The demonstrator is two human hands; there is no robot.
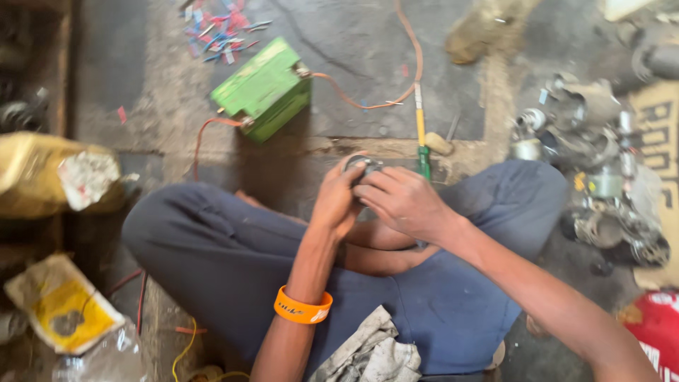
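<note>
At the centre of the frame, just above the crossed legs, the left hand point(338, 200) and the right hand point(403, 201) meet around a small round metal part point(362, 167). The left hand's fingers curl closed against its left side, and the right hand's fingers wrap over it from the right, so both have hold of it; only its grey rim shows above the knuckles. An orange wristband point(303, 308) sits on the left forearm, lower in the frame. Just right of the hands, a screwdriver point(421, 138) with a yellow shaft and green handle lies upright in the picture on the floor point(353, 56). Further up and to the left stands a green box-shaped battery point(263, 89), tilted, with orange wires point(396, 92) running from it. Coloured wire scraps point(221, 32) lie scattered at the top. A heap of grey metal parts point(594, 170) fills the right side. A dirty cloth point(371, 350) rests on the lap at the bottom.
</note>
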